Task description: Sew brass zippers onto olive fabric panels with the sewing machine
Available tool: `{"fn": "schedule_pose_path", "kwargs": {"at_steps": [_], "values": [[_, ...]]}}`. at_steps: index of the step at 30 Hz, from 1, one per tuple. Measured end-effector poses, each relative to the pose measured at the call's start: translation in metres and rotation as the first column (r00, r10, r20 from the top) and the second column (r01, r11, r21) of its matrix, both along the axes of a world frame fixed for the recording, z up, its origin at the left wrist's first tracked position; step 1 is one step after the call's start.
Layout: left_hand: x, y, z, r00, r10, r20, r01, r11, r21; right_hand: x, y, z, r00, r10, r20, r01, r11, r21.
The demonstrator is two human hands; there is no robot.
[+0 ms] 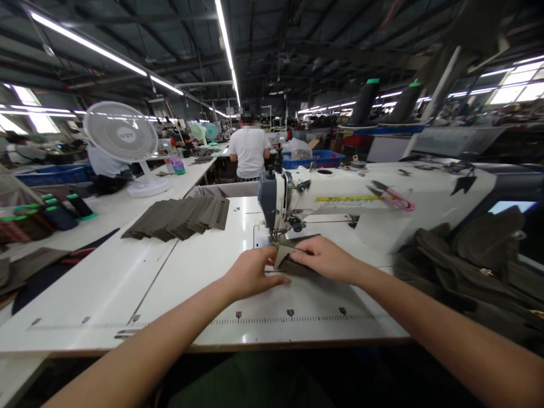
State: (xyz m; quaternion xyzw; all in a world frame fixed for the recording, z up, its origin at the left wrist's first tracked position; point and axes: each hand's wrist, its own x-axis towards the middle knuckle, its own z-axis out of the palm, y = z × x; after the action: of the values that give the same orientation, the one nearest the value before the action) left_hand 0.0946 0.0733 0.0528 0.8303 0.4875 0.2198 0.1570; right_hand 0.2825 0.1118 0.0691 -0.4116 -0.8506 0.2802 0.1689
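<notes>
A small, dark olive-green cloth piece with a paler folded flap [282,257] lies on the glossy white sewing table [216,294], right by the needle area of the white-and-dark-blue sewing machine [278,198]. The right hand [325,258] seems to pinch its folded edge between thumb and fingers. The left hand [249,273] sits at the cloth's left side, thumb spread away from the curled fingers; whether these grip or merely touch it, I cannot tell. The cloth looks light and not at all fragile, probably firm enough to keep a fold yet soft enough to bend, and likely to slide easily on the smooth tabletop. The best hold is probably a light pinch at the folded edge, with flat fingertips steadying the opposite side, clear of the needle.
</notes>
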Motion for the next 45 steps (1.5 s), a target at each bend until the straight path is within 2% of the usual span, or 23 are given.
{"fn": "schedule_pose_path", "kwargs": {"at_steps": [4,8,13,23,25,27,29,31,34,36,37,39,40,43,44,45], "values": [[0.004,0.011,0.015,0.996,0.092,0.016,-0.092,0.996,0.002,-0.005,0.014,0.023,0.999,0.038,0.000,-0.038,0.999,-0.013],[0.002,0.016,0.024,0.996,0.089,-0.010,-0.089,0.995,0.041,-0.006,0.013,0.033,0.996,0.083,-0.015,-0.083,0.996,0.023],[-0.001,0.015,0.029,0.996,0.075,-0.043,-0.072,0.995,0.072,-0.005,0.008,0.037,0.993,0.114,0.033,-0.117,0.987,0.107],[-0.001,0.020,0.038,0.992,0.019,-0.125,0.002,0.986,0.168,-0.014,0.000,0.035,0.997,-0.041,0.060,0.024,0.964,0.267],[-0.001,0.013,0.031,0.988,-0.005,-0.153,0.036,0.978,0.203,-0.014,-0.010,0.026,0.995,-0.082,0.060,0.059,0.950,0.306],[0.000,0.003,0.017,0.982,-0.042,-0.185,0.085,0.969,0.230,-0.012,-0.022,0.008,0.995,-0.078,0.058,0.053,0.936,0.347],[0.001,-0.007,-0.003,0.969,-0.098,-0.227,0.159,0.949,0.272,-0.009,-0.034,-0.019,0.998,-0.023,0.050,0.000,0.912,0.410],[0.003,-0.016,-0.025,0.951,-0.142,-0.276,0.245,0.890,0.384,-0.007,-0.042,-0.049,0.999,0.037,0.028,-0.046,0.862,0.505],[0.005,-0.023,-0.049,0.954,-0.114,-0.279,0.245,0.833,0.496,-0.006,-0.049,-0.085,0.991,0.122,-0.054,-0.042,0.670,0.741],[0.006,-0.025,-0.057,0.961,-0.078,-0.265,0.211,0.827,0.522,-0.007,-0.051,-0.095,0.988,0.134,-0.078,-0.012,0.568,0.823],[0.006,-0.024,-0.059,0.963,-0.057,-0.263,0.194,0.824,0.532,-0.007,-0.053,-0.095,0.988,0.131,-0.083,-0.002,0.545,0.838],[0.005,-0.023,-0.060,0.962,-0.029,-0.271,0.181,0.810,0.558,-0.006,-0.055,-0.087,0.987,0.132,-0.097,0.006,0.564,0.826],[0.005,-0.022,-0.060,0.961,-0.024,-0.276,0.185,0.799,0.573,-0.004,-0.056,-0.081,0.985,0.133,-0.110,0.006,0.607,0.795],[0.006,-0.018,-0.060,0.957,-0.039,-0.287,0.213,0.766,0.606,-0.002,-0.047,-0.061,0.984,0.106,-0.143,0.002,0.797,0.604],[0.006,-0.017,-0.061,0.956,-0.040,-0.290,0.220,0.753,0.620,-0.003,-0.040,-0.058,0.987,0.082,-0.142,0.011,0.831,0.556],[0.007,-0.016,-0.062,0.955,-0.038,-0.294,0.224,0.742,0.632,-0.004,-0.032,-0.056,0.990,0.051,-0.130,0.028,0.839,0.543]]}}
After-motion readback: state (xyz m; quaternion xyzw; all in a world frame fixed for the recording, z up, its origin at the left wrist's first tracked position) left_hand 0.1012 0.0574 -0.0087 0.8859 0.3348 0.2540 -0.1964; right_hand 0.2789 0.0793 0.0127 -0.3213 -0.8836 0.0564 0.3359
